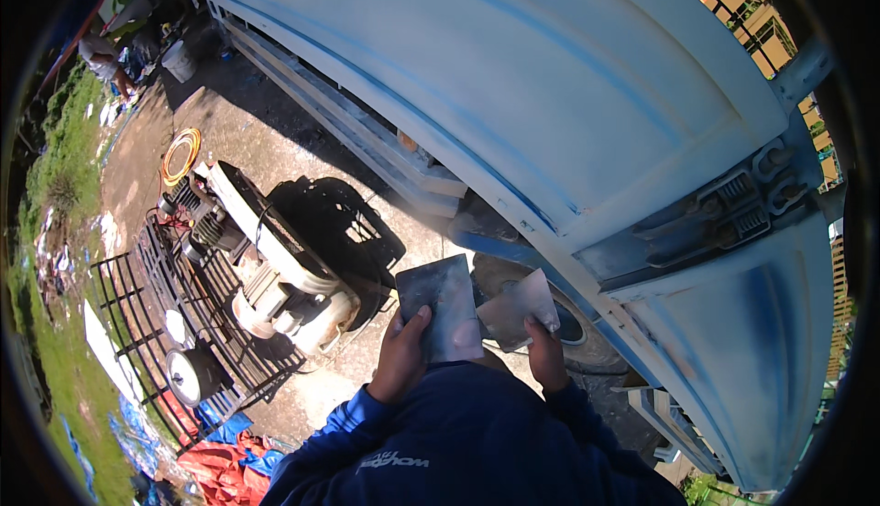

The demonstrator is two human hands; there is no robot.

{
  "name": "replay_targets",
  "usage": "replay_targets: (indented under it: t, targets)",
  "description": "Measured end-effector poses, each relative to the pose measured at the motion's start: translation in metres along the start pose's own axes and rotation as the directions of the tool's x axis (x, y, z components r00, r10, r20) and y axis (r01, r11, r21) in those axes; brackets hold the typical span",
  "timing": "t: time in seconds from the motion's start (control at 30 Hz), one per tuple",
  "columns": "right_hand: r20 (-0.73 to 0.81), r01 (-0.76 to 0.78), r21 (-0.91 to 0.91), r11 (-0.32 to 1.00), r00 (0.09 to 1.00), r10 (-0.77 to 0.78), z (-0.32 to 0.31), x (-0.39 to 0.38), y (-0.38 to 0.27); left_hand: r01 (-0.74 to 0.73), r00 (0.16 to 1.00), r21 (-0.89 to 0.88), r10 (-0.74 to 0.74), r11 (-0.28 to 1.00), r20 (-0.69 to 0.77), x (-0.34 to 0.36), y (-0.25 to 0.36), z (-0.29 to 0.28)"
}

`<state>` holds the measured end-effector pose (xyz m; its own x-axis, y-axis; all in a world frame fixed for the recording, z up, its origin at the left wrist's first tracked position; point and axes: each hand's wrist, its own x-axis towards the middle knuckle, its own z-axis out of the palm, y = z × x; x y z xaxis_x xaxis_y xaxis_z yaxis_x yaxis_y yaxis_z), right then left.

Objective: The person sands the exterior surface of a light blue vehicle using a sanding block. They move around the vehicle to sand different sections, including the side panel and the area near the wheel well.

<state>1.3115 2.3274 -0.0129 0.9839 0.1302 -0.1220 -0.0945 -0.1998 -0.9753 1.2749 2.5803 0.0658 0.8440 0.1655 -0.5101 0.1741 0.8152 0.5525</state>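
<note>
In front of my chest, my left hand (401, 357) grips a dark grey rectangular sandpaper sheet (438, 297), thumb on its face and a pale dusty patch at its lower corner. Close beside it, my right hand (547, 357) pinches a smaller, pinkish-grey sandpaper piece (521, 306) between thumb and fingers. This piece looks bent or folded, and its left edge comes near the larger sheet; whether they touch I cannot tell. To the right and ahead rises a large pale-blue vehicle body panel (550, 84) with patchy darker blue streaks. Neither hand touches it.
An air compressor (275, 272) stands on the concrete at left, beside a black metal rack (137, 291). Behind it lie a coiled orange hose (181, 156) and a white bucket (179, 61). A person (103, 55) is far left. Red tarp (225, 469) lies lower left.
</note>
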Motion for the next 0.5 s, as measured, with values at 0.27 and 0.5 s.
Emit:
replay_targets:
  t: [0.27, 0.5]
  targets:
    - [0.202, -0.183, 0.177, 0.967, 0.968, 0.147, -0.016, 0.037, -0.016, -0.051, 0.988, -0.015, 0.048, 0.999, -0.147, 0.000, -0.017, 0.013]
    - [0.213, -0.197, 0.257, 0.946, 0.966, 0.144, -0.001, 0.054, -0.019, -0.087, 0.987, 0.022, 0.090, 0.996, -0.133, -0.005, -0.029, 0.009]
